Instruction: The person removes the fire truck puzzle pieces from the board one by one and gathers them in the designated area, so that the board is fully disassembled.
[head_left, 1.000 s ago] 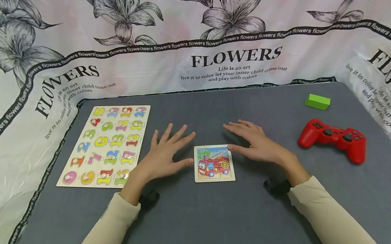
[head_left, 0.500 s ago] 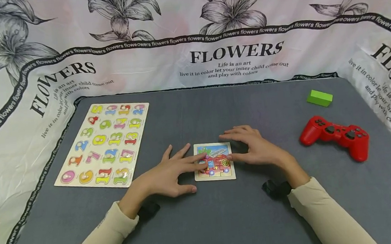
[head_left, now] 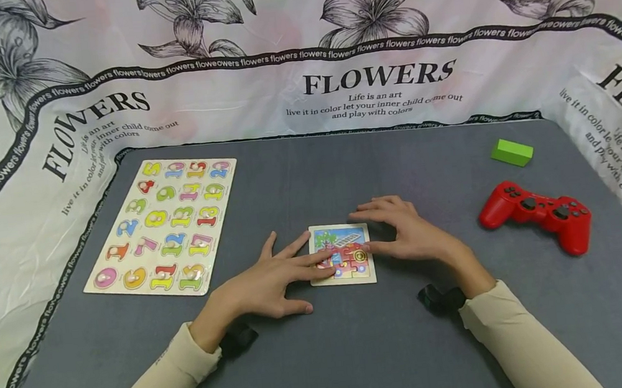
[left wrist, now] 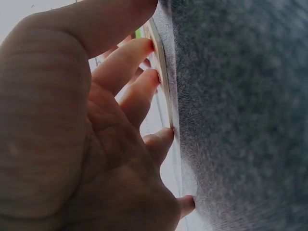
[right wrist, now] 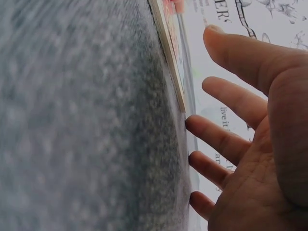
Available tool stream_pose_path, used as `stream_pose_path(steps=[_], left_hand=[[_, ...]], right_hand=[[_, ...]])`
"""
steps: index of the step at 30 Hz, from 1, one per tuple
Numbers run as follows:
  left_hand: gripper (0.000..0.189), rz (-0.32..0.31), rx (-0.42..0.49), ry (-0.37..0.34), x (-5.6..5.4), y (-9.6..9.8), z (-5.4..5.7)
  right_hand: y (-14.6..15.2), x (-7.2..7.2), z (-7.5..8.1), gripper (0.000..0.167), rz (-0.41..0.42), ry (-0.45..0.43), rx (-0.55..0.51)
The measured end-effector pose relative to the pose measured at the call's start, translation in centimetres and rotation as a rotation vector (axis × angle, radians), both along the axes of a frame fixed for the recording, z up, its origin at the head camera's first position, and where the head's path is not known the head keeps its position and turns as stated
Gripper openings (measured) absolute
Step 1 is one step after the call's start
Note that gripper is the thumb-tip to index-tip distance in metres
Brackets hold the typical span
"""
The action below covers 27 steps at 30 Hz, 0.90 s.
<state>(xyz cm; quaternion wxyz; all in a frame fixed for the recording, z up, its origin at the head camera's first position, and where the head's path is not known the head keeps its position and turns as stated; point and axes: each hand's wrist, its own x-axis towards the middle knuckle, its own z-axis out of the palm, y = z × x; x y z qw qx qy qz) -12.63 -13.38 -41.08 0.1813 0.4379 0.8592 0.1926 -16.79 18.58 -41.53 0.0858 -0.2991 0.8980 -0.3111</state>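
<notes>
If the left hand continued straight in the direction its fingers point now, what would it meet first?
Past the truck puzzle it partly covers, the left hand would probably meet the right hand, near its thumb, though heights are unclear.

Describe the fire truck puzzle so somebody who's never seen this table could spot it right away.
On the gray table, look between the left hand and right hand. The fire truck puzzle is the small, square, pale-edged board there, partly covered by the left hand. Unlike the larger number board, it shows a red truck.
</notes>
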Motion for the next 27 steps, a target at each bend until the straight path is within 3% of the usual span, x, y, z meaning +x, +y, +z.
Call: stream_pose_path(steps=[11,27], left_hand=[[0.069,0.008,0.014,-0.008,0.2,0.1,0.1],[0.071,0.025,0.039,-0.046,0.1,0.0,0.0]], right_hand=[[-2.2,-1.0,0.2,0.045,0.046,0.025,-0.071],[-4.4,-3.2,0.1,0.033,0.131,-0.04,-0.079]])
